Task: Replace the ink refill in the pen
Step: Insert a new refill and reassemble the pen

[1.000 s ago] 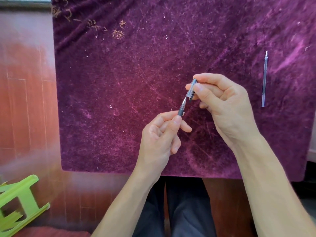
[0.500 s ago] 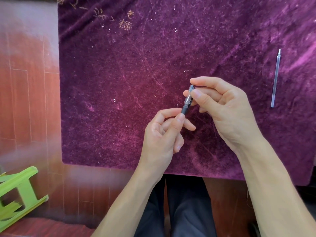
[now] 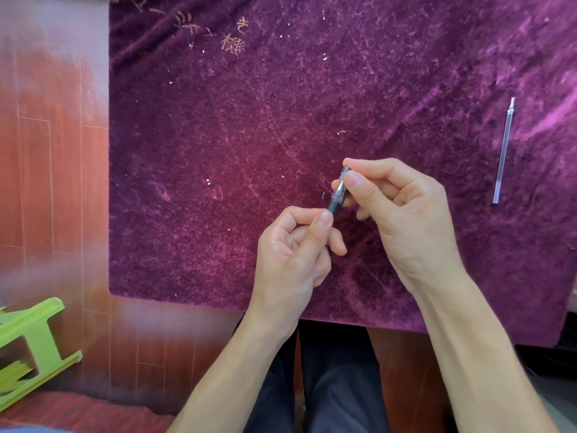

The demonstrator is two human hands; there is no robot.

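The pen (image 3: 338, 193) is held in the air above the purple cloth (image 3: 249, 151), between both hands, and the step in hand looks like the joining of its two parts: the dark grip part at the lower end and the clear barrel at the upper end seem to meet, with no gap that I can see. The left hand (image 3: 296, 251) pinches the dark lower end between thumb and first finger, fingers narrow around it; the right hand (image 3: 402, 220) closes its fingers on the clear upper part, thumb pressed on the side. I judge that the next move calls for a small twist of one part against the other until the thread is tight, with a light and straight pressure so the parts do not cross. Whether a refill is already inside, I cannot tell, because the fingers hide most of the barrel. A thin clear refill (image 3: 503, 151) lies flat on the cloth, well apart from the pen, on its far right side; it is a long straight tube with a small metal tip. The cloth is soft, velvety, with pale lint and some creases. Left of the pen, beyond the cloth, are a red-brown wooden floor (image 3: 46, 182) and a green plastic stool (image 3: 28, 348).
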